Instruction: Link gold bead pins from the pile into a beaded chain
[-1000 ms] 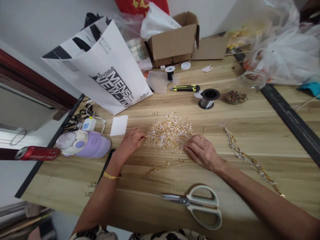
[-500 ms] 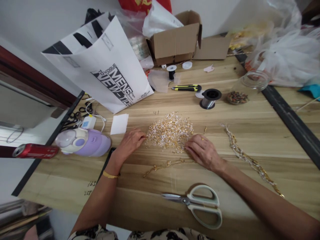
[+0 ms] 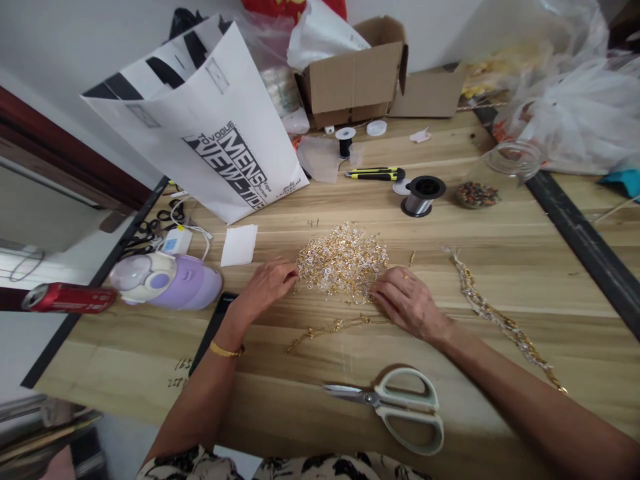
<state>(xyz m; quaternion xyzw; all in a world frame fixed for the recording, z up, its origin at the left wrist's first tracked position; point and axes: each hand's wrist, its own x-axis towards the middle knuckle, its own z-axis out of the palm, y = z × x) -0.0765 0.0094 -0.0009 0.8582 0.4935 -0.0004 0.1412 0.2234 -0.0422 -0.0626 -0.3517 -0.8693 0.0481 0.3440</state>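
Note:
A loose pile of tiny gold and clear beads or links lies mid-table. At its left edge, my left hand has its fingertips pressed together; whatever they pinch is too small to name. My right hand is closed at the pile's lower right edge, its fingertips bunched, and I cannot make out what is between them. A thin gold chain stretches across the wood below the pile, and its right end reaches my right hand. Cream-handled scissors lie nearer to me, blades pointing left.
Right of my right hand lies a bundle of gold and silver chains. Behind the pile are a wire spool, a utility knife and a jar of beads. A purple bottle, phone and white paper bag stand or lie leftward.
My left hand has shifted slightly right along the pile's edge, and more of the phone shows behind its wrist. The right hand stays nearly where it was, fingers still bunched.

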